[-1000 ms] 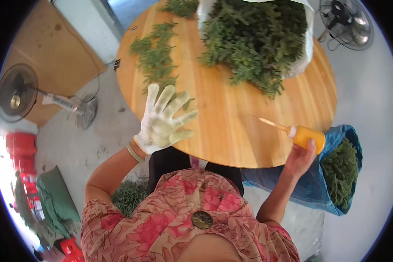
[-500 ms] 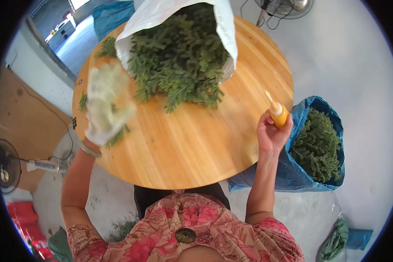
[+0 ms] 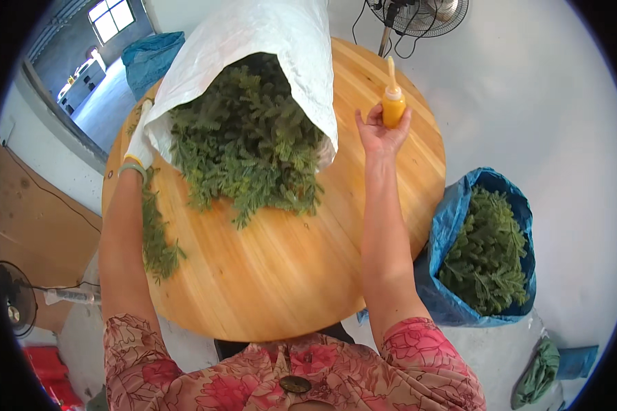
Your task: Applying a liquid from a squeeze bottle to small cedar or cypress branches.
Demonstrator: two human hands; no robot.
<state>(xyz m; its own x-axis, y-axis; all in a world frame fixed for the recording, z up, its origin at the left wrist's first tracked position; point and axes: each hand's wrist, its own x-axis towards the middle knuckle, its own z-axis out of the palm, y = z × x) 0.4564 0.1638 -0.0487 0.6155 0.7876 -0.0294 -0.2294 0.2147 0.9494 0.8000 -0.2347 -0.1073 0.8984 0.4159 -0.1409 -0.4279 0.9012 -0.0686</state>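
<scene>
Wooden round table (image 3: pixel 281 274), near edge curving just above a floral shirt (image 3: pixel 295 377), with a wide bare stretch of boards between both forearms. Loose green sprigs (image 3: pixel 156 236) strewn along the left rim, beside the left forearm. Farther up, on the left, gloved left hand (image 3: pixel 140 144) at the lip of a white sack (image 3: pixel 267 48), fingers tucked behind the fabric, so grip impossible to tell. Sack lying on its side, mouth toward the near edge, full of green sprigs (image 3: pixel 247 151) spilling onto the boards. On the right, bare right hand (image 3: pixel 380 130) raised over the table's far right part, fingers curled around a yellow squeeze bottle (image 3: pixel 393 106), nozzle pointing up, just right of the sack's lip. Off the table's right edge, on pale floor, a blue bag (image 3: pixel 459 212) standing open, also packed with green sprigs, touching or nearly touching the rim. Open grey floor beyond it. Past the far edge, a fan (image 3: pixel 421 14); another blue bag (image 3: pixel 147 58) at upper left.
</scene>
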